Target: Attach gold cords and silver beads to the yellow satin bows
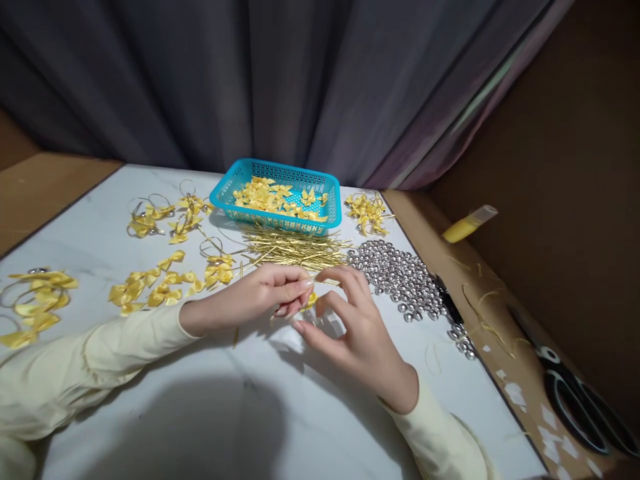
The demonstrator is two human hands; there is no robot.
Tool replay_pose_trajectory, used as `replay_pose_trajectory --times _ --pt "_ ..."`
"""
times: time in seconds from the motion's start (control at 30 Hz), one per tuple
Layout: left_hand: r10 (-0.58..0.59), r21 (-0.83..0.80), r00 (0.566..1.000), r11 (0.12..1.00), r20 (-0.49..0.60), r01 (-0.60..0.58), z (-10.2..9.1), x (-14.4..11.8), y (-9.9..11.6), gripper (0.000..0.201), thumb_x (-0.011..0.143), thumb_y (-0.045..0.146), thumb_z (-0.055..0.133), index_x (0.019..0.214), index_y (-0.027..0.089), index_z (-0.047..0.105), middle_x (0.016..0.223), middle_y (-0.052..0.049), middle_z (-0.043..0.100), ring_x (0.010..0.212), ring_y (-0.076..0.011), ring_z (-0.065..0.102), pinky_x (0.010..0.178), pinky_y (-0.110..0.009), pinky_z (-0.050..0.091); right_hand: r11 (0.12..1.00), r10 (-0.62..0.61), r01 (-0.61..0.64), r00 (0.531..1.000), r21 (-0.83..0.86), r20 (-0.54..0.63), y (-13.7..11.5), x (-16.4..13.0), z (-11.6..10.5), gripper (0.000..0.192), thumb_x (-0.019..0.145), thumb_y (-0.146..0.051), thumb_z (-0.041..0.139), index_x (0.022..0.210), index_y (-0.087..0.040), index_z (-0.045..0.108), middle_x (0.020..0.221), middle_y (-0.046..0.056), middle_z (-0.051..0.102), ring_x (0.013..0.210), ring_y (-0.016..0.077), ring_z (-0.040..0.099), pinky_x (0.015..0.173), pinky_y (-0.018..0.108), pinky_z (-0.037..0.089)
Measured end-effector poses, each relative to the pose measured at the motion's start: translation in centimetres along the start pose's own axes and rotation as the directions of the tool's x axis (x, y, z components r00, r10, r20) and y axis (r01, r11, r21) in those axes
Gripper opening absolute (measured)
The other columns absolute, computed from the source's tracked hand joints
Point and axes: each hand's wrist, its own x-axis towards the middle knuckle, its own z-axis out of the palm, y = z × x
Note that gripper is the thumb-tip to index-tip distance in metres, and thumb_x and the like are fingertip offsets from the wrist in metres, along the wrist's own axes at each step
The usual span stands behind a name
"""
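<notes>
My left hand (280,288) is closed in a pinch, with thumb and fingers together on a small yellow ribbon bow (312,301), mostly covered by the fingers. Facing it, my right hand (353,320) has curved fingers and its thumb held apart from them. The right index fingertip reaches the left fingertips at the bow; nothing plainly shows in its grasp. Just beyond both hands lies a pile of gold wire ties (300,248). A heap of silver beads (395,273) spreads to the right of my right hand.
Behind the ties stands a turquoise basket (227,200) holding yellow bows. Loose bows (150,287) and looped bow pieces (40,300) lie left; another bow cluster (369,212) sits back right. Black scissors (575,400), paper scraps and a yellow tube (467,225) lie along the right edge.
</notes>
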Motion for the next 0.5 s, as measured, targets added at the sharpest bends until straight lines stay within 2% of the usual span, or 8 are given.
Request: replay_pose_trajectory --times 0.13,0.5 --pt "0.003 -0.012 1.000 1.000 -0.006 -0.003 0.14 -0.06 -0.07 0.029 0.089 0.032 0.042 0.066 0.014 0.047 0.059 0.004 0.044 0.053 -0.0081 0.039 0.052 -0.021 0.031 0.999 0.011 -0.013 0.999 0.037 0.045 0.21 0.07 0.16 0.010 0.083 -0.021 0.052 0.075 -0.016 0.055 0.115 0.010 0.051 0.116 0.0228 0.040 0.097 0.041 0.036" --pt "-0.010 -0.024 1.000 1.000 0.004 0.010 0.57 -0.42 0.21 0.032 0.090 0.033 0.040 0.065 0.014 0.045 0.059 0.004 0.044 0.050 -0.0063 0.035 0.049 -0.020 0.028 0.997 0.050 -0.054 0.996 0.057 0.073 0.53 -0.13 0.46 0.013 0.085 -0.016 0.047 0.081 -0.015 0.059 0.120 0.011 0.050 0.121 0.0229 0.035 0.101 0.043 0.034"
